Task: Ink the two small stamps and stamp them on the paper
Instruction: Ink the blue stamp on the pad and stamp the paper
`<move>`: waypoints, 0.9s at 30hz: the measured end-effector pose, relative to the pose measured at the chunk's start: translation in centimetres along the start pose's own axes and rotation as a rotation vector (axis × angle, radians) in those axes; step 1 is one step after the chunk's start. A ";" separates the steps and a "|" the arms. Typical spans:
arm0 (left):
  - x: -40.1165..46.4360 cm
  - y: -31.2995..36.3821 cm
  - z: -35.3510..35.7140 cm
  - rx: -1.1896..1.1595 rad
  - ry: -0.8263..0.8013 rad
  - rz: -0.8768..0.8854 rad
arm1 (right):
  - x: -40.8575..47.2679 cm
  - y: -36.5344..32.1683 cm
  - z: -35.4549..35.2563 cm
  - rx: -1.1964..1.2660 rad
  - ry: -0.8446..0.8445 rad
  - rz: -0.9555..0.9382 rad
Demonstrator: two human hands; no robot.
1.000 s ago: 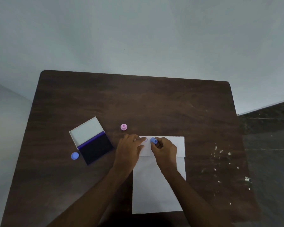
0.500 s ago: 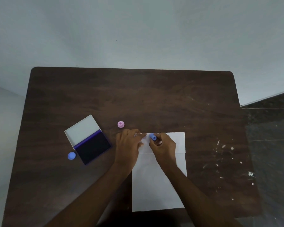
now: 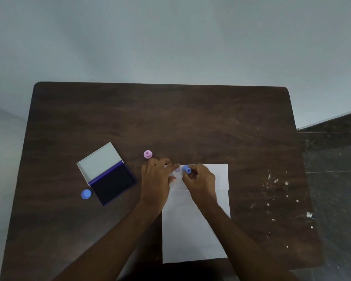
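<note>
Dark wooden table (image 3: 190, 122) with white specks (image 3: 276, 181), pale wall (image 3: 170, 37) behind.

Dim, flat indoor light seen through a wide-angle lens.

The wall (image 3: 170, 37) across the upper frame is an even grey-blue, brightest near the middle and falling off toward the corners. The dark table (image 3: 190, 122) shows a faint sheen in its centre and casts no hard shadows; the bottom centre of the frame sinks into near black. The paper (image 3: 190, 230) is the brightest area, yet not blown out. The table's edges bow and splay toward the frame sides. Detail is soft throughout, with some noise in the dark areas.
</note>
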State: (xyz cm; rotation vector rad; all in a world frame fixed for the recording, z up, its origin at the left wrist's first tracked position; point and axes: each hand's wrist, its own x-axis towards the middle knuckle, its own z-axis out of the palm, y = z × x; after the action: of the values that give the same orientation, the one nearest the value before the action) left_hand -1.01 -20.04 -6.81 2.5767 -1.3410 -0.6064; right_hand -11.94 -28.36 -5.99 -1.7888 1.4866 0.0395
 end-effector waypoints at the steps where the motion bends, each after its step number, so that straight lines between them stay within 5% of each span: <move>1: 0.0 0.1 -0.1 -0.010 0.012 -0.001 | 0.1 0.0 0.0 -0.002 -0.011 0.009; 27: 0.3 0.5 -0.7 -0.038 0.004 -0.035 | 1.2 -1.0 -0.2 -0.071 -0.089 0.084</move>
State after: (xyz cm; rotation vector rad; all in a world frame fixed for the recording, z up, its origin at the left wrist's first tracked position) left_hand -0.94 -20.55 -6.08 2.5748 -1.2727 -0.6259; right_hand -10.80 -29.46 -5.93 -1.7568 1.5125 0.2136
